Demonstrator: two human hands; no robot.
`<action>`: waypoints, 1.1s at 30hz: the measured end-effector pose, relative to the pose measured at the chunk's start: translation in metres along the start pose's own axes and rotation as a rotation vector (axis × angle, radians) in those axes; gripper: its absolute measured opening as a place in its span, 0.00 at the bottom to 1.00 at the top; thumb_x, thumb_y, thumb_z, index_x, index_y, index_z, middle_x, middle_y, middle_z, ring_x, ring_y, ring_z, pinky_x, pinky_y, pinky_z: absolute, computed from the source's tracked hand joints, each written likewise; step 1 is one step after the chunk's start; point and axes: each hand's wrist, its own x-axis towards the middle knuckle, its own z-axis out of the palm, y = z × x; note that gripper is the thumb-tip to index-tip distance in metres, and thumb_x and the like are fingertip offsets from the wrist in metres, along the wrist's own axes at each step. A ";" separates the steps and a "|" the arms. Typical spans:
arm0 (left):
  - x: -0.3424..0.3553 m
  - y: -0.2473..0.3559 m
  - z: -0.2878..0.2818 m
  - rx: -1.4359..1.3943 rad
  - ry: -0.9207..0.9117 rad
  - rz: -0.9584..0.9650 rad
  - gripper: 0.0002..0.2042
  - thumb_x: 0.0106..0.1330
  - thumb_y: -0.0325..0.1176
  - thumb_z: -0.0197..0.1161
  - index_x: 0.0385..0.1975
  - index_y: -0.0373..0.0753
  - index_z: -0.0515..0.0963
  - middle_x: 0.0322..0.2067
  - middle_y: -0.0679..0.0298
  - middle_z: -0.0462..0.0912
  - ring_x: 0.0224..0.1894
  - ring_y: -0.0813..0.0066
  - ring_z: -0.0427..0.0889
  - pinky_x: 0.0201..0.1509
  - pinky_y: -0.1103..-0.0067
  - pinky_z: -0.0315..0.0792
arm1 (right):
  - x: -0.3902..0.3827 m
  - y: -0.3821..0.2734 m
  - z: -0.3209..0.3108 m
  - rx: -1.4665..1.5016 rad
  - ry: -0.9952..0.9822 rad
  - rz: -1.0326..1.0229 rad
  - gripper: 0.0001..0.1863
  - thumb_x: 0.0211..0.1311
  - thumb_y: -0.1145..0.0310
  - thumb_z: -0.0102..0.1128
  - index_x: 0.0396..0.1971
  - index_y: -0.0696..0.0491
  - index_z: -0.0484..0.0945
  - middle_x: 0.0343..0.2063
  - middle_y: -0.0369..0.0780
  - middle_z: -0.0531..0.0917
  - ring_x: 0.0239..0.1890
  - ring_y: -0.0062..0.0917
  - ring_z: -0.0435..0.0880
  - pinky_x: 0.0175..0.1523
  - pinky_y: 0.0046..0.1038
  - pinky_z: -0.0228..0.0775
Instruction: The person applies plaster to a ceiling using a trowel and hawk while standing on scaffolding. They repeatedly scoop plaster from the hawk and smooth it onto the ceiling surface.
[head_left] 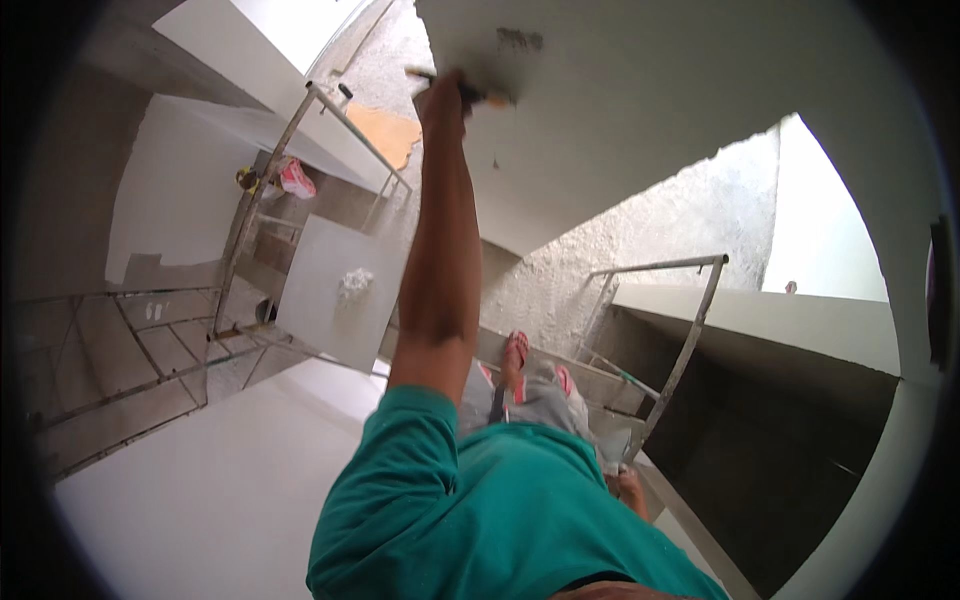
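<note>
Raised high in front of me, my left hand [445,100] is closed around a trowel [497,100], blurred, with pale orange and yellowish ends showing on either side of the fist. It is at the smooth pale plastered surface [600,110], close to a dark grey patch [520,40]. Low at my right side, my right hand [630,488] is partly hidden by my green shirt. Its fingers are closed by a pale, flat, blade-like tool [615,443]. Left of my legs, a white board [315,290] carries a heap of white plaster [355,286].
Metal scaffold frames stand at left [250,200] and right [690,340]. My sandalled foot [516,350] is between them. A dark recess [740,430] drops away at lower right. A pink and white bag [297,178] lies beyond the left frame; a rough wall [690,220] runs behind.
</note>
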 end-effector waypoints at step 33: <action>-0.350 0.051 -0.159 0.823 -0.463 0.587 0.16 0.49 0.23 0.61 0.41 0.36 0.76 0.38 0.60 0.81 0.41 0.73 0.80 0.42 0.76 0.69 | -0.195 -0.447 0.149 -0.793 -0.173 -1.237 0.15 0.49 0.66 0.67 0.34 0.60 0.78 0.19 0.41 0.79 0.21 0.22 0.75 0.30 0.26 0.68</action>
